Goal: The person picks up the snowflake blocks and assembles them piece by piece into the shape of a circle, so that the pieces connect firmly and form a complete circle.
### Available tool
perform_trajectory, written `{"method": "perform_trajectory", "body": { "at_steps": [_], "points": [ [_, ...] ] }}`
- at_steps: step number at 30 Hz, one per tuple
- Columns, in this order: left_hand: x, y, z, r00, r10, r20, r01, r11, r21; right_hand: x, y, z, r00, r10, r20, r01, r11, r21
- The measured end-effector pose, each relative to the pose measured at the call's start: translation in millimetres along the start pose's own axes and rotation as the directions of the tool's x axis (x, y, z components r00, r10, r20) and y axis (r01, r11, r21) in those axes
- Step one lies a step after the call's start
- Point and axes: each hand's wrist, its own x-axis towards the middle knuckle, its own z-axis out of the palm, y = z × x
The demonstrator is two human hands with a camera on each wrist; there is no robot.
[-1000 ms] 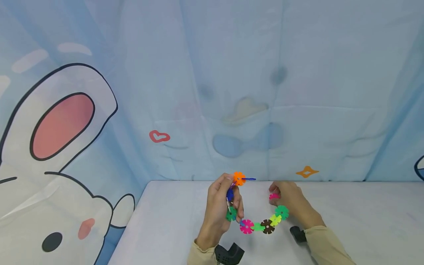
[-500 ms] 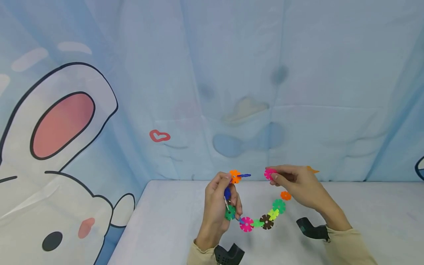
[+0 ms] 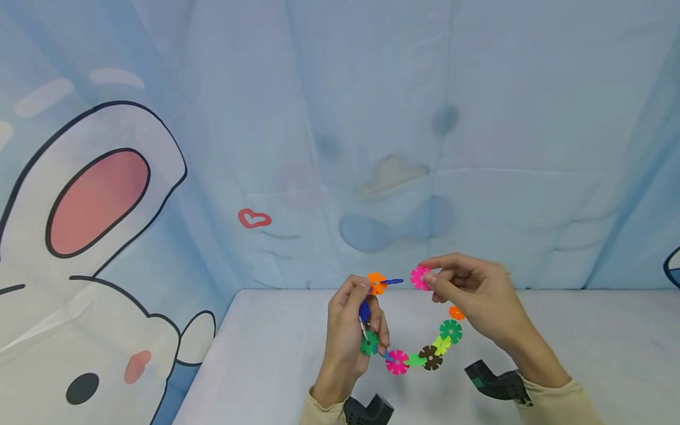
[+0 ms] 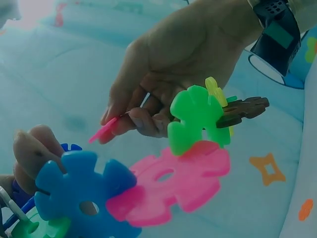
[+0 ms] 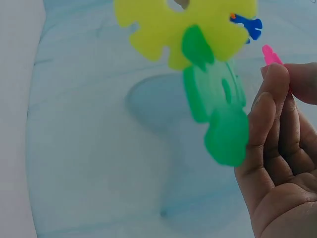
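A chain of toy snowflake discs hangs in a U between both hands in the head view. My left hand (image 3: pixel 345 333) grips its left side, with an orange disc (image 3: pixel 377 283) and an edge-on blue disc (image 3: pixel 394 281) sticking out past the fingertips. My right hand (image 3: pixel 483 298) pinches a pink disc (image 3: pixel 419 278) between thumb and index finger, a short gap from the blue one. Along the bottom run another pink disc (image 3: pixel 397 362), a brown disc (image 3: pixel 431 358) and a green disc (image 3: pixel 451 331). What links the small orange disc (image 3: pixel 456 313) upward is hidden behind the right hand.
Below the hands lies a white tabletop (image 3: pixel 271 354). A pale blue curtain (image 3: pixel 319 118) with cartoon prints stands directly behind the table. Black wrist devices (image 3: pixel 496 381) sit at both sleeves.
My right hand has risen from low near the table and moved left with the pink disc, toward the blue disc. The left hand has stayed almost in place.
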Motion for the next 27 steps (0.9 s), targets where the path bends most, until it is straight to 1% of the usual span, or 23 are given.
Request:
{"method": "perform_trajectory", "body": {
  "at_steps": [6, 13, 18, 23, 27],
  "points": [
    [-1.3, 0.4, 2.1, 1.0, -0.001, 0.012, 0.001, 1.0, -0.021, 0.0, -2.7, 2.9, 1.0, 0.01, 0.021, -0.009, 1.0, -0.012],
    [-2.5, -1.0, 6.0, 0.999, -0.036, 0.031, 0.037, 0.998, -0.044, -0.6, -3.9, 4.0, 1.0, 0.007, 0.03, -0.006, 1.0, -0.016],
    [-2.5, -1.5, 6.6, 0.997, -0.05, 0.058, 0.052, 0.998, -0.043, -1.6, -4.8, 4.3, 1.0, 0.011, 0.017, -0.011, 0.999, -0.03],
    [-3.0, -0.7, 7.0, 0.995, -0.047, 0.09, 0.048, 0.999, -0.005, -2.4, -4.0, 8.0, 1.0, -0.029, -0.008, 0.029, 0.999, -0.018],
    [-2.5, -1.1, 7.4, 0.994, -0.033, 0.106, 0.03, 0.999, 0.029, -1.6, -3.4, 8.9, 0.998, -0.068, -0.011, 0.068, 0.998, -0.012]
  ]
}}
